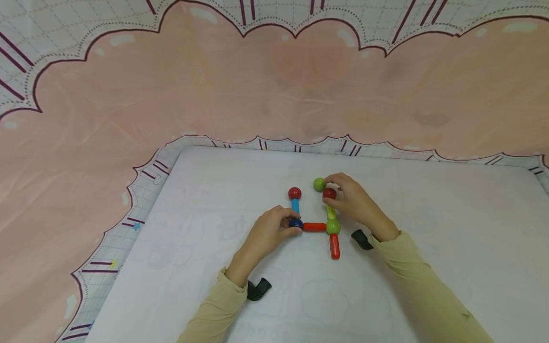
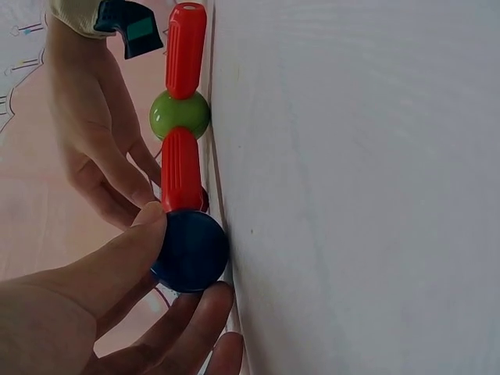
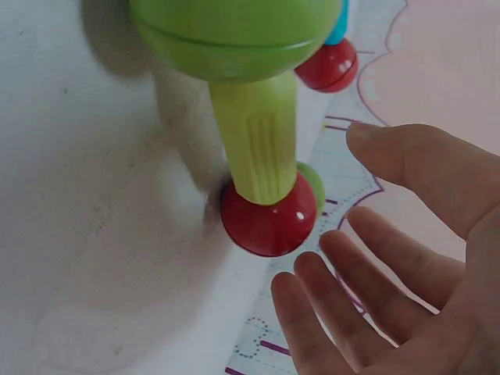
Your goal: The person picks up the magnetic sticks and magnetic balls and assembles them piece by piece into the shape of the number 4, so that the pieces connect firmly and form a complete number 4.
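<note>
My left hand (image 1: 267,232) pinches a dark blue ball (image 2: 190,251) between thumb and fingers. Joined to this ball are a light blue rod (image 1: 295,206) topped by a red ball (image 1: 294,193), and a red rod (image 1: 314,227) leading to a green ball (image 1: 332,226). From that green ball run a second red rod (image 1: 334,247) and a yellow-green rod (image 3: 256,141), the latter ending in another red ball (image 3: 269,217). Beside this red ball is my right hand (image 3: 398,305), its fingers spread and apart from the ball in the right wrist view.
A loose green ball (image 1: 319,184) lies just past the right hand's fingertips. The white tabletop (image 1: 206,186) has a patterned border, with a peach cloth (image 1: 274,95) beyond. Dark wrist-worn pieces show below each hand, at the left cuff (image 1: 259,289) and the right cuff (image 1: 361,239).
</note>
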`<state>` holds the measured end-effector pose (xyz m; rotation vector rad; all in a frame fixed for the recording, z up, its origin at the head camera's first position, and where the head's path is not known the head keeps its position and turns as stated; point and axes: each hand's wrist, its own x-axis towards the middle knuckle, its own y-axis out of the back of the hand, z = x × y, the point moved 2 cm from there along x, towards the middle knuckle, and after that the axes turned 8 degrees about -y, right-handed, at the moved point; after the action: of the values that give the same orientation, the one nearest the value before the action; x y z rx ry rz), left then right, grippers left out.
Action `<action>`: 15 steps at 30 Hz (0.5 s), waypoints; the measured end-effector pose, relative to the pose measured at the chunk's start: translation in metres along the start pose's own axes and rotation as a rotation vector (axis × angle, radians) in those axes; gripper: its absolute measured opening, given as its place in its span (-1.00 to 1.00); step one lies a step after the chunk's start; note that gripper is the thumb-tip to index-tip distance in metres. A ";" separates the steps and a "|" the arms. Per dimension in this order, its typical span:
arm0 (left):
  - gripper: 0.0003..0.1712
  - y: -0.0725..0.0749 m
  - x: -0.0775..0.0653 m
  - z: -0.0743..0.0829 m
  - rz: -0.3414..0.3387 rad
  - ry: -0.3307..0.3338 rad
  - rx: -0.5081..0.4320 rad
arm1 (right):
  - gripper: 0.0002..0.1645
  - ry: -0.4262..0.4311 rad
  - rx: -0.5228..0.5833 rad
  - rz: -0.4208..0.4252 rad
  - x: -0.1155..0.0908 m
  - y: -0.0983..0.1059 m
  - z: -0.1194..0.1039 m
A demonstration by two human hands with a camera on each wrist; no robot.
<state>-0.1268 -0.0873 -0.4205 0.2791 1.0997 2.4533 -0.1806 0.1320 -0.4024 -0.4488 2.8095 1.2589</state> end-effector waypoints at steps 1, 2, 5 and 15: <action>-0.66 0.000 0.000 0.000 0.000 0.001 0.000 | -0.44 -0.003 0.001 -0.004 0.001 0.000 0.000; -0.66 0.000 0.000 0.000 -0.001 0.002 -0.001 | -0.43 -0.005 0.001 -0.007 0.002 0.000 0.000; -0.66 0.000 0.000 0.000 -0.003 0.003 -0.003 | -0.42 -0.011 -0.001 -0.010 0.005 -0.001 -0.001; -0.66 0.000 0.000 0.000 -0.005 0.002 -0.006 | -0.42 0.009 -0.018 -0.009 0.017 -0.006 0.001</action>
<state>-0.1268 -0.0876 -0.4203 0.2720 1.0924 2.4525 -0.1955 0.1248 -0.4101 -0.4682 2.8027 1.2848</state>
